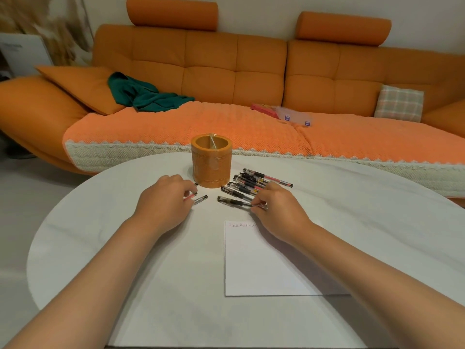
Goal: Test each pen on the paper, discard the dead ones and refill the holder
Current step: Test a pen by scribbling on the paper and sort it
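Pens (254,181) lie in a loose heap on the table (100,222), just right of the holder (211,162). Their long axes run from near-left to far-right. One black pen (234,202) lies apart from the heap on the side nearer the paper (264,263), its capped end pointing left. The right hand (276,207) pinches its rear end between thumb and fingertips. Left of the holder, the left hand (163,200) curls its fingers down and appears to pinch a red pen (190,196), with a clear pen (201,199) just beside it. The right hand is nearer to both heap and paper. The sheet lies directly toward the person from it, so a short pull back should bring the tip onto it. Test marks (241,224) fill only its top edge, with bare sheet below, and the table edges are well away.
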Motion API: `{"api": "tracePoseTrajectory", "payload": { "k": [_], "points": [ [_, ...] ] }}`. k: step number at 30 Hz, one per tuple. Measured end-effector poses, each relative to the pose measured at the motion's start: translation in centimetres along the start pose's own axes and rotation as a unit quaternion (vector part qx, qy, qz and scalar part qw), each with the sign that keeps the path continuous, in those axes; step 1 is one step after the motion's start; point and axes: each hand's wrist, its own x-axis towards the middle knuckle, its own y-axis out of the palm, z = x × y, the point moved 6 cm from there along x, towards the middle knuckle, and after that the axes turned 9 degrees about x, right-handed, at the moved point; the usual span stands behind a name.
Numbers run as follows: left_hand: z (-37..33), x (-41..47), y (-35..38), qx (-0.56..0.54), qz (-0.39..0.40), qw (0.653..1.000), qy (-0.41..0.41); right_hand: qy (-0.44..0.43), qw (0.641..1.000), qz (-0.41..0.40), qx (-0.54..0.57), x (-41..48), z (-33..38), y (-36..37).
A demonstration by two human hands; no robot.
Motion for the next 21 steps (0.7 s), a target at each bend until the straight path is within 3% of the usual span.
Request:
{"api": "tracePoseTrajectory", "payload": {
  "k": [6,15,21],
  "points": [
    [1.2,-1.4,0.2,0.103,0.048,0.993,0.020,0.013,0.996,0.010,-0.085,2.0,0.3,0.8],
    [0.0,-1.8,0.4,0.104,0.021,0.993,0.054,0.026,0.991,0.022,-0.133,3.1,0.7,1.0],
    [-1.1,-1.6,-0.1,0.063,0.001,0.993,0.095,-0.029,0.995,0.019,-0.090,2.6,3.0,0.8]
  ]
}}
